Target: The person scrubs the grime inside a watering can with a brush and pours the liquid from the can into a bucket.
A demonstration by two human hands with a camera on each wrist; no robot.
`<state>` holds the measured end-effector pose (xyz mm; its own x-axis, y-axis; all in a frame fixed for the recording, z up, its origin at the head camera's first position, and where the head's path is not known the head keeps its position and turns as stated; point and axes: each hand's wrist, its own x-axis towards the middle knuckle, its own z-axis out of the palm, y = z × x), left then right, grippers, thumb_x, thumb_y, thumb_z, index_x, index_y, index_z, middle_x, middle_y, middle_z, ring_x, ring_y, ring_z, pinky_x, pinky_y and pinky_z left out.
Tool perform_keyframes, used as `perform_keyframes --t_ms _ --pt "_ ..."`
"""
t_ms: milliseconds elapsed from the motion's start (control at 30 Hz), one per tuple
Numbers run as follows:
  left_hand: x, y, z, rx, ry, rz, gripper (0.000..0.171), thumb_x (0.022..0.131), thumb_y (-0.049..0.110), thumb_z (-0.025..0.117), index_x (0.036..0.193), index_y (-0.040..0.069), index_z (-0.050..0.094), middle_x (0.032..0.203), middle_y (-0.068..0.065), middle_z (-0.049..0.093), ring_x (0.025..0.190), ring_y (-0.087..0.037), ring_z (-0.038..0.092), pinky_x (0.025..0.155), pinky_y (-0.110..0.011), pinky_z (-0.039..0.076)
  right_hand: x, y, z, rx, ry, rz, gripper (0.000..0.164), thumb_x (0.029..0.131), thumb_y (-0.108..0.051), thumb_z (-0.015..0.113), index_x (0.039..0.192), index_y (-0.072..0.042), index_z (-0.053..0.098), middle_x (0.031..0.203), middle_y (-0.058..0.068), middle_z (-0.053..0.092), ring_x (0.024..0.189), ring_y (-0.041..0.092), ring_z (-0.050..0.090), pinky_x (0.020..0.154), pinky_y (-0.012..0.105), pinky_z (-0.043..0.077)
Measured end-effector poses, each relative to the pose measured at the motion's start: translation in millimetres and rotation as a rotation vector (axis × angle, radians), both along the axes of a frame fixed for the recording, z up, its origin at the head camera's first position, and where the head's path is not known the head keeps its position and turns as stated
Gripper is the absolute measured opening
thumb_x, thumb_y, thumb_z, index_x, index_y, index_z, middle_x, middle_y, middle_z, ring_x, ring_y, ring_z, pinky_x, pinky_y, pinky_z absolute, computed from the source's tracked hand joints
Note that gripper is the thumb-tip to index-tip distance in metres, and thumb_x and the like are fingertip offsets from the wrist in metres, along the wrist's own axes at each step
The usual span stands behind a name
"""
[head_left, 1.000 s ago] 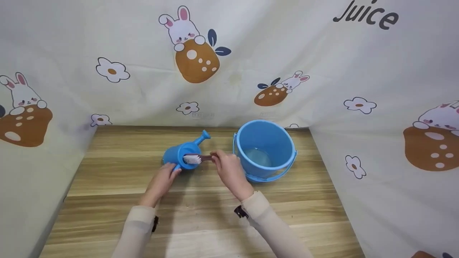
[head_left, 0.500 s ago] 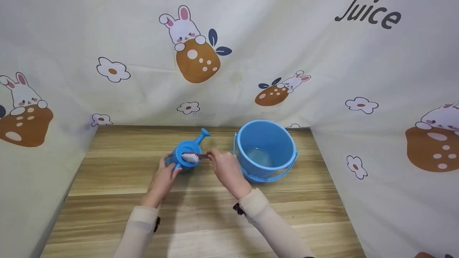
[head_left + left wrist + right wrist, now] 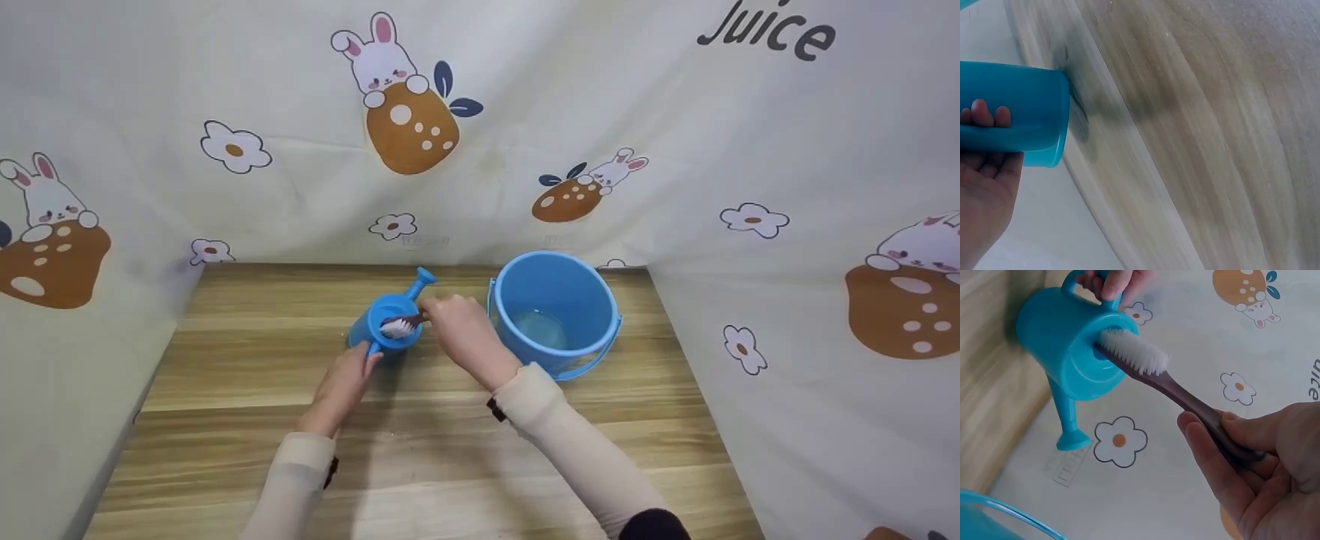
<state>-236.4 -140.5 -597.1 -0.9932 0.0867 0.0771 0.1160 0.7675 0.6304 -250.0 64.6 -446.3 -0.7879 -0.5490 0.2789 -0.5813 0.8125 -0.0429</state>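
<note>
The step in hand looks like scrubbing the watering can [image 3: 1053, 332] at its mouth. The left hand [image 3: 341, 388] has its fingers curled round the can's handle [image 3: 991, 138], steadying it; the can stands over the left part of the worktop [image 3: 435, 480], its spout [image 3: 1064, 410] pointing away from the person. Whether its base sits flat on the wood or is slightly raised, I cannot tell.

The right hand [image 3: 466, 336] grips the brush [image 3: 1171, 391] by its dark handle, thumb on 1 side and fingers on the other. The tip of the brush head is inside the mouth, while part of the white bristles [image 3: 1137, 354] remains outside; they face the can's handle side. Whether they press on the inner wall is not clear.

The bucket [image 3: 581, 311] stands upright to the right of the can, apart from it, with what may be a little water at the bottom.

The next move probably calls for sliding the bristles deeper and working them along the inside, with the left hand holding firm against the push so that the can does not twist.
</note>
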Motion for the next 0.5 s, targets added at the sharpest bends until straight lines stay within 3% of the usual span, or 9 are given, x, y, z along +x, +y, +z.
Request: perform_keyframes --t_ms 133,300,500 --pt "-0.3 1.5 -0.4 -0.006 -0.021 0.009 0.029 0.106 0.025 0.048 0.108 -0.003 0.056 0.097 -0.022 0.062 0.098 -0.041 0.063 0.090 -0.056 0.049 -6.6 -7.5 10.7 0.066 -0.059 0.028 0.020 0.095 0.000 0.062 0.104 -0.014 0.073 0.098 0.001 0.077 0.082 0.021 0.073 0.069 0.033 0.060" --pt "-0.4 2.9 -1.1 -0.018 -0.045 0.007 0.027 0.106 0.024 0.046 0.106 -0.002 0.055 0.094 -0.020 0.061 0.094 -0.038 0.062 0.087 -0.054 0.050 -13.5 -16.8 16.2 0.091 -0.057 0.024 0.024 0.096 0.002 0.060 0.104 -0.014 0.075 0.100 0.001 0.077 0.085 0.021 0.074 0.071 0.032 0.060" --pt "-2.4 5.5 0.8 -0.044 -0.062 0.013 0.030 0.107 0.025 0.044 0.110 -0.003 0.055 0.100 -0.023 0.062 0.100 -0.040 0.063 0.090 -0.056 0.050 -16.3 -24.6 9.0 0.088 -0.052 0.018 0.020 0.099 -0.001 0.057 0.101 -0.011 0.074 0.094 0.004 0.077 0.082 0.021 0.074 0.068 0.031 0.060"
